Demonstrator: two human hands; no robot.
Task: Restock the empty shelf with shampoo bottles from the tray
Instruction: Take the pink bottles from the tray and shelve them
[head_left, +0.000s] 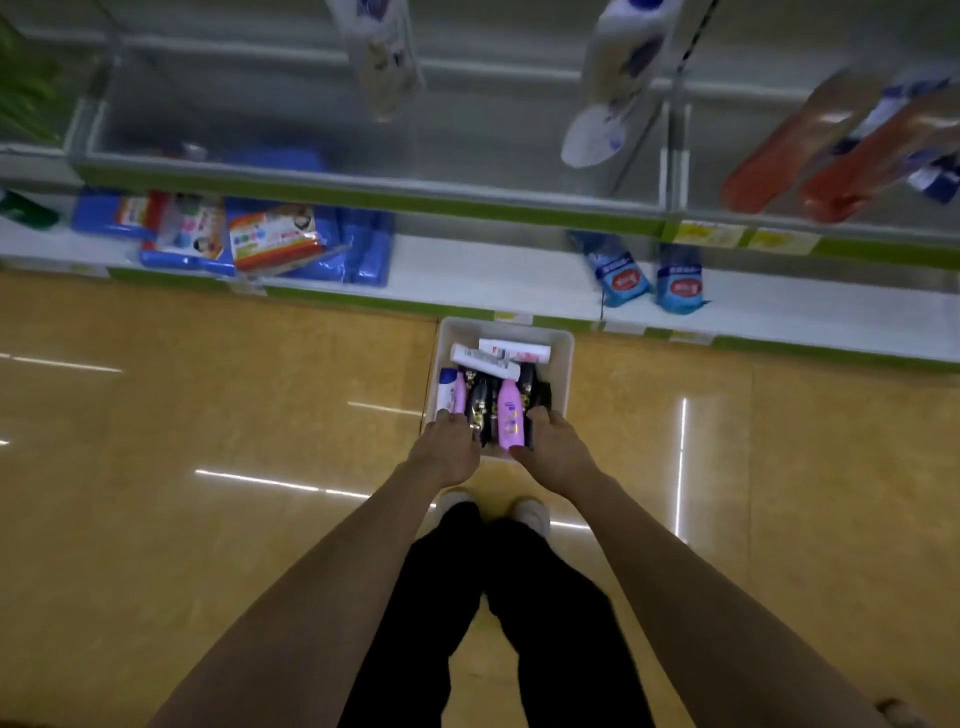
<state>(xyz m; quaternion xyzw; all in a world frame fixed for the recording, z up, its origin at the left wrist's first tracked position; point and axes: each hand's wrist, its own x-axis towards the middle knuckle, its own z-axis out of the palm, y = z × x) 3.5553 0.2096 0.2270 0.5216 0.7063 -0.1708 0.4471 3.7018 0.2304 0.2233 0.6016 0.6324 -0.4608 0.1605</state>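
1. One white tray (563, 364).
2. Two pink bottles (509, 415) in it.
3. Two white tubes (485, 361) on top.
4. Two hands (451, 447).
5. Two blue pouches (678, 280) on the lowest shelf (493, 270).

You stand in a shop aisle: tiered retail shelving (467, 270) with green edge strips and yellow price tags (709, 234), packaged goods (270, 241) along its front edge, glossy tiled floor (208, 415).
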